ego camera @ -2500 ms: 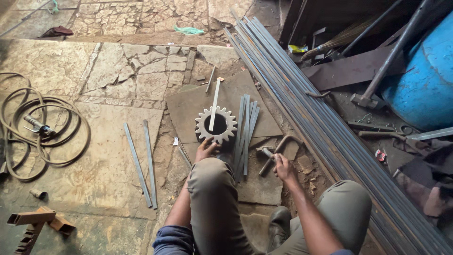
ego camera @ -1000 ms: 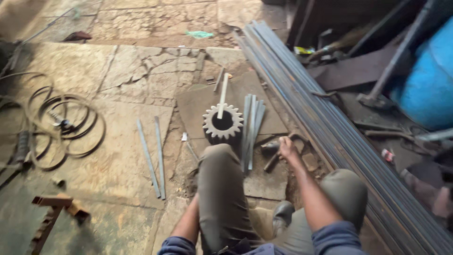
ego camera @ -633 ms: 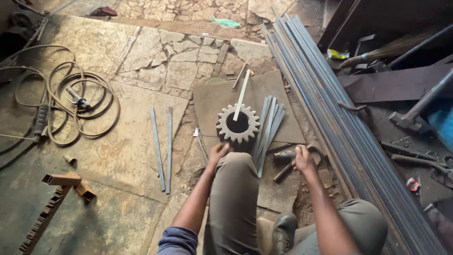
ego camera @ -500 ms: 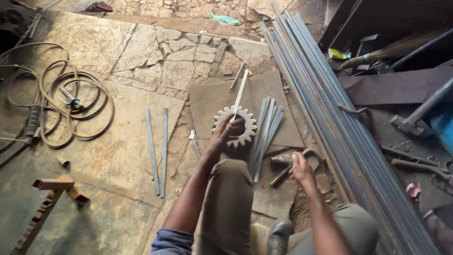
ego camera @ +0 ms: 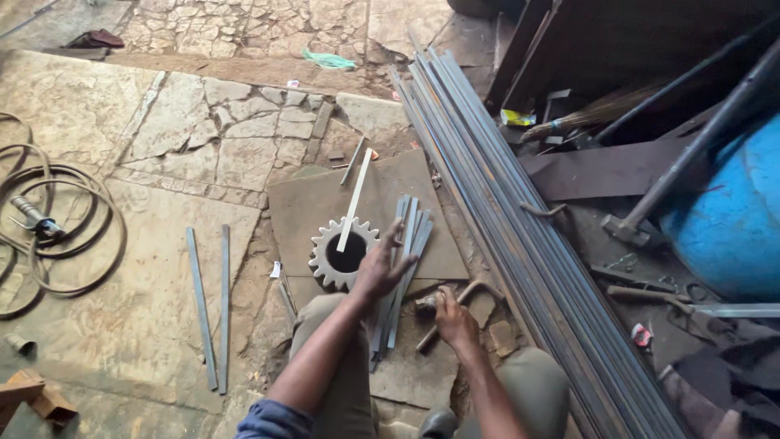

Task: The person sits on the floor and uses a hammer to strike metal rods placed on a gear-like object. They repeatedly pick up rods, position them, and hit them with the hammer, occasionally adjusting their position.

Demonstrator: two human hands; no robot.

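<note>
A toothed steel gear lies flat on a brown metal plate, with a pale flat strip resting across its hole. My left hand reaches past my knee with fingers spread, at the gear's right edge and over a bundle of grey flat strips. My right hand rests low on the ground on a small hammer, beside a bent rod. Its fingers curl down and I cannot see whether they grip.
A long stack of steel bars runs along the right. Beyond it lie scrap plate, a sledgehammer and a blue drum. Two loose strips lie on the stone floor at left, near a coiled hose and wooden blocks.
My left hand has moved from the gear's near-left side across to its right edge, over the strips. My right hand stays by the hammer. The view has swung slightly.
</note>
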